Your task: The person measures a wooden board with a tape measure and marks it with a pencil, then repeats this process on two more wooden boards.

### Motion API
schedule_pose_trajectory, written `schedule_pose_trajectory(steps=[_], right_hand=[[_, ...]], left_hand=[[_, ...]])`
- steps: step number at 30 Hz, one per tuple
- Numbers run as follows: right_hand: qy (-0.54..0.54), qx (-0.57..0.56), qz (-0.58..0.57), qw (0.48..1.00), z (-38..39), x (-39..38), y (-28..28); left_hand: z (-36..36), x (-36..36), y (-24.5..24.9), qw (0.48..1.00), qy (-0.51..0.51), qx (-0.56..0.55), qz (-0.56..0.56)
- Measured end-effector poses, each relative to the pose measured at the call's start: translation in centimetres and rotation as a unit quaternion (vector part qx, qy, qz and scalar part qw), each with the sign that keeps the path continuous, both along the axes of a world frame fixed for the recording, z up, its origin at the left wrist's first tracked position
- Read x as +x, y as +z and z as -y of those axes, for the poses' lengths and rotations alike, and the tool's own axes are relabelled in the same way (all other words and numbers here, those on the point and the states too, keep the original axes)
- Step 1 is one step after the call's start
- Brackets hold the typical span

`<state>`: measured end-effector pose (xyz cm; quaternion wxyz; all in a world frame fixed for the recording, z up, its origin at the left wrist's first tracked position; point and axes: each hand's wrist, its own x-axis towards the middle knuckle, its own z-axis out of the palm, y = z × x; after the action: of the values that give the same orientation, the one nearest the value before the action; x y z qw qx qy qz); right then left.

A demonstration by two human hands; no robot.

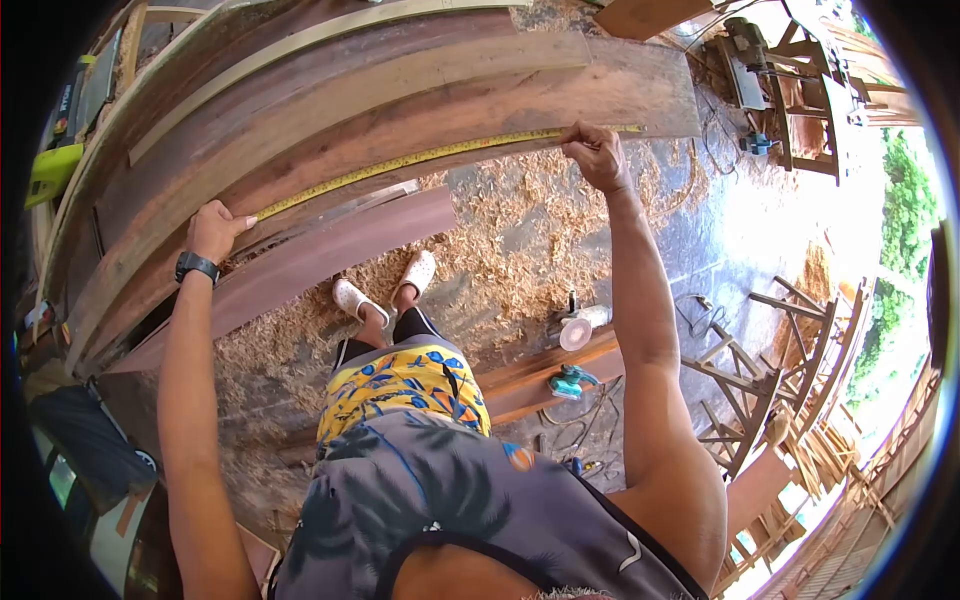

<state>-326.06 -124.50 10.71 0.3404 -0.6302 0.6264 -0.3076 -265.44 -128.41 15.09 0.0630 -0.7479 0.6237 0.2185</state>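
1. Surface: long wide reddish-brown plank (640,95) ran across the upper part of the view, w/ a paler narrow board (460,68) lying along it. Support underneath couldn't be made out.
2. Floor (690,220): dark, shiny in spots, w/ curly wood shavings (520,225) strewn over much of it, incl. around the person's white clogs (420,272). Pinkish board (380,228) lay lower, btwn plank & feet.
3. Room: open-sided workshop, greenery (905,200) outside at R; wooden trestles (780,375) on R side, machine (745,65) at upper R. Teal power tool (572,382) sat near the R arm, on/by some reddish timber (535,378).
4. L hand (212,232), dark watch on wrist: thumb stretched out to tape's near end, other fingers bent over the wood. Couldn't tell if that grip was closed on anything.
5. R hand (597,158): grip nearly closed, fingers curled, thumb & fingertip pinching the tape short of its far end.
6. Yellow measuring tape (383,170): on the plank, along the edge nearest the person, stretched btwn both hands & a bit past the R one. Thin, bright, dark markings, too small to read; looked curved in this wide lens.
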Motion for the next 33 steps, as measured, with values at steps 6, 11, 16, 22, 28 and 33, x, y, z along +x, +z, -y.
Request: schedule_pose_trajectory(steps=[6, 11, 16, 22, 28, 33], right_hand=[[-0.015, 0.033, 0.112, 0.993, 0.1, -0.5, -0.8], [-0.016, 0.041, 0.078, 0.996, 0.2, -0.1, -0.8], [-0.004, 0.016, 0.072, 0.997, 0.0, 0.0, -0.9], [0.003, 0.025, 0.062, 0.998, -0.1, 0.0, -1.0], [0.002, 0.026, 0.051, 0.998, -0.2, 0.5, -0.4], [0.0, 0.026, 0.034, 0.999, -0.4, 0.7, 0.1]], left_hand=[[0.0, 0.1, 0.0, 1.0, -0.008, -0.003, 0.003], [0.2, 0.0, 0.2, 1.0, -0.012, 0.001, -0.003], [0.1, -0.1, 0.2, 1.0, -0.011, -0.001, 0.002], [0.1, -0.2, 0.2, 1.0, -0.008, 0.0, 0.003], [0.1, -0.5, 0.6, 1.0, -0.003, 0.006, 0.009], [0.1, -0.5, 0.6, 1.0, -0.007, 0.006, 0.008]])
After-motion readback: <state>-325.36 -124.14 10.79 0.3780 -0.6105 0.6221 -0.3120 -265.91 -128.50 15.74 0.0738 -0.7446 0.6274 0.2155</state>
